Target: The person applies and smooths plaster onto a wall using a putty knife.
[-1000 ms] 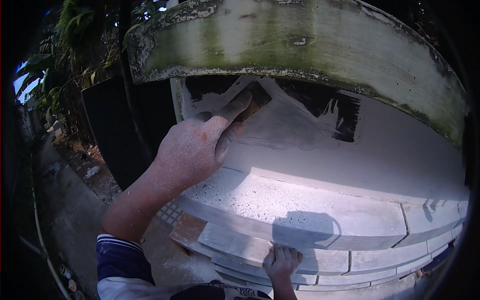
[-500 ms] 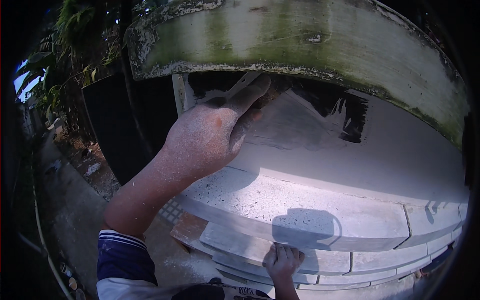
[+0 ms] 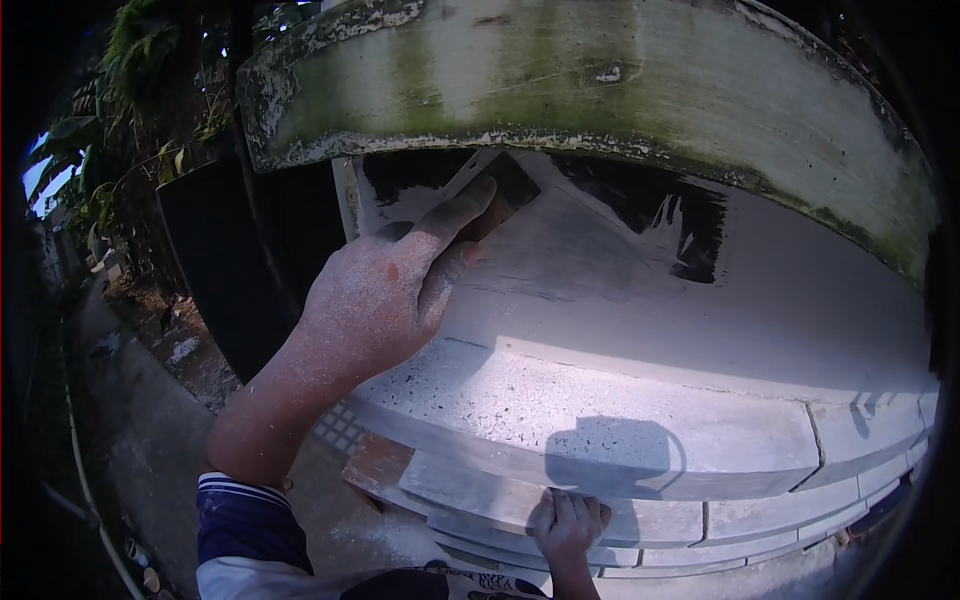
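My left hand (image 3: pixel 385 275), coated in white dust, reaches up under a mossy overhanging slab. Its fingers are closed on a flat, dark brown scraper (image 3: pixel 512 196), with the forefinger stretched along it. The straight edge of the scraper rests against the white-coated wall (image 3: pixel 600 245), where dark bare patches (image 3: pixel 700 230) show through. Lower down, my right hand (image 3: pixel 570 522) lies at the front edge of a grey step slab (image 3: pixel 655 520). Its fingers are curled, and a bit of something brown shows beside them, mostly hidden.
The green-stained overhang (image 3: pixel 520 85) crosses the top, close above my left hand. Below the wall a pale ledge (image 3: pixel 620 400) carries dark crumbs and dust, with stacked slabs beneath. A dark panel (image 3: pixel 225 260) stands at left, beside a concrete path (image 3: pixel 150 400).
My left hand has drawn down and to the left along the wall with the scraper, so more of the blade shows. My right hand has stayed in place.
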Demonstrator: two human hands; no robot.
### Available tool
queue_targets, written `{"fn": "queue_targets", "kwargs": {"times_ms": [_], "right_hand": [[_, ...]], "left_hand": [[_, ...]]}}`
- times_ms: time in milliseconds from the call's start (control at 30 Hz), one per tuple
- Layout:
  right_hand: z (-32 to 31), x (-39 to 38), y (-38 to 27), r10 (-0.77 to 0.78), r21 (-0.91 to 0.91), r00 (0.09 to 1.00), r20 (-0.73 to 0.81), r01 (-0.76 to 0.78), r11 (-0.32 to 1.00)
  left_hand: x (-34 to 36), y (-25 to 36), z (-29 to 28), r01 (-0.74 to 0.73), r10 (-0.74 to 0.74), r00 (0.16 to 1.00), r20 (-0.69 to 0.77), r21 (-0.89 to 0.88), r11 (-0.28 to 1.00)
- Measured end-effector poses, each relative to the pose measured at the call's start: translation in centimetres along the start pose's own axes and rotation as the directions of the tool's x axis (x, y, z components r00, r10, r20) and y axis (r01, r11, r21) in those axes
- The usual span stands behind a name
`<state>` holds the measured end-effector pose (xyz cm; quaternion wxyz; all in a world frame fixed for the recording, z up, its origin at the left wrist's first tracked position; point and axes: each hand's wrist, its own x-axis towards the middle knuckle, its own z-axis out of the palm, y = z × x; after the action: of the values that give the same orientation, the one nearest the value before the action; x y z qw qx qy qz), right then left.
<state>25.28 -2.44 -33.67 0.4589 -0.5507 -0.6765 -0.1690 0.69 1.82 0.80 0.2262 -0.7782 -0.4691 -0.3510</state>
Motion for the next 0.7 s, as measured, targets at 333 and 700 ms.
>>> {"fn": "queue_targets", "kwargs": {"times_ms": [333,700], "right_hand": [[0.0,0.2,-0.2,-0.028,0.012,1.000,-0.010,0.028,1.000],[0.0,0.2,-0.2,-0.052,0.012,0.997,-0.053,0.053,0.999]], "left_hand": [[0.8,0.4,0.1,-0.052,0.057,0.995,-0.085,0.066,0.997],[0.3,-0.1,0.1,0.002,-0.005,0.997,-0.077,-0.037,0.999]]}}
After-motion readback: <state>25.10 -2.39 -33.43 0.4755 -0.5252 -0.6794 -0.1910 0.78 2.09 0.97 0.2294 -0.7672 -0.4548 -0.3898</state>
